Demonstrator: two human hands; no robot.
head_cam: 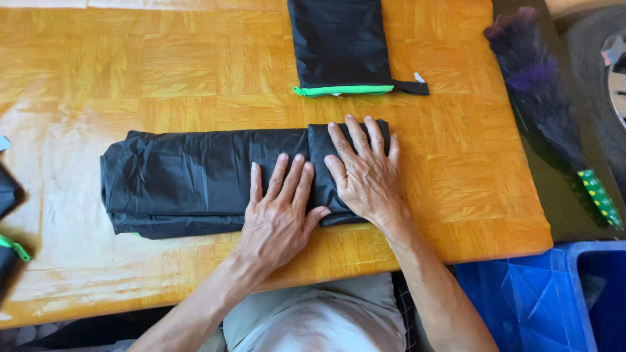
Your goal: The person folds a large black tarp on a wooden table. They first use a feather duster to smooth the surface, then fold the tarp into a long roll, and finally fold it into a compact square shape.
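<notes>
Two flat palms — left hand, right hand — press black folded fabric.
Right end folded over; long left stretch unrolled, nothing gripped.

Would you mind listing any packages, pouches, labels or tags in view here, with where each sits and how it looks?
Pouch: far edge of the wooden table, flat black rectangle with a green zipper along its near edge.
Tag: small and white, on the black tab at the pouch's right corner.
Second pouch: left edge, black with green trim, mostly cut off.
No signs or screens.
</notes>
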